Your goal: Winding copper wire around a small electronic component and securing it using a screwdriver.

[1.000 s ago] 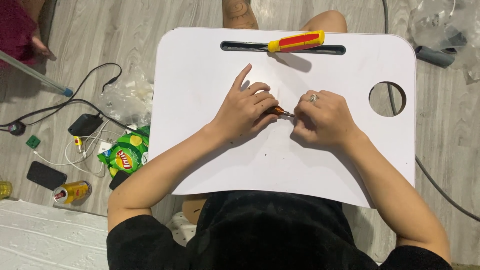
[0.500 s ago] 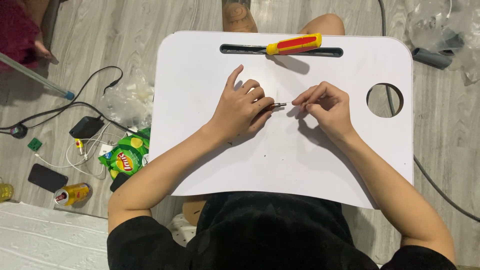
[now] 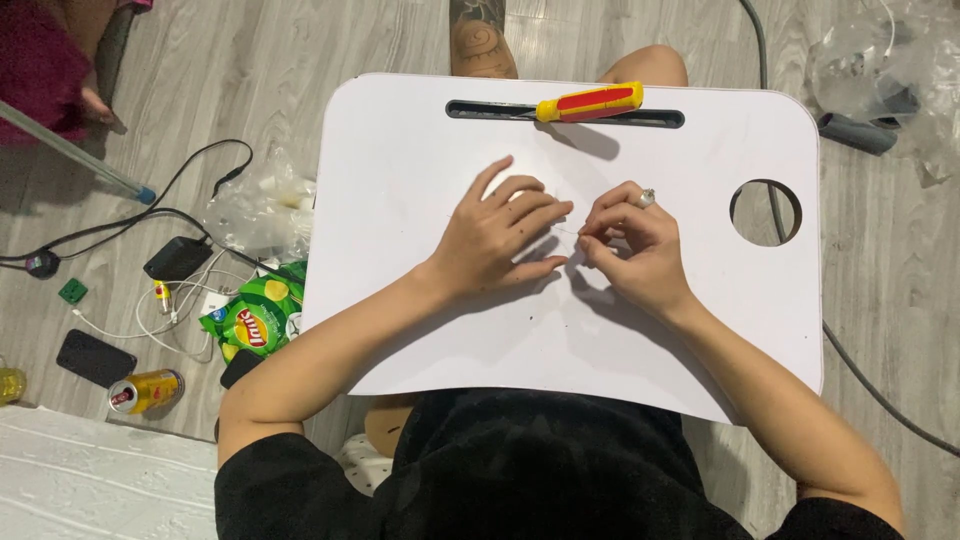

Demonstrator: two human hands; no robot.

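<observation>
You are pinching a thin wire [image 3: 566, 230] between your right hand [image 3: 635, 250] fingertips, just below the screwdriver [image 3: 588, 102]; your left hand [image 3: 500, 235] is lying flat, fingers spread, steadying its other end on the lap desk [image 3: 420, 160].

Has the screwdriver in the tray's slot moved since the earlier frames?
No. The red-and-yellow screwdriver lies at the same spot along the slot of the white lap tray.

Both hands meet mid-tray: the left hand [image 3: 497, 237] lies flat, the right hand [image 3: 632, 250] pinches something too small to identify. A screwdriver [image 3: 585, 102] lies at twelve o'clock on the white lap tray [image 3: 420, 150].
</observation>
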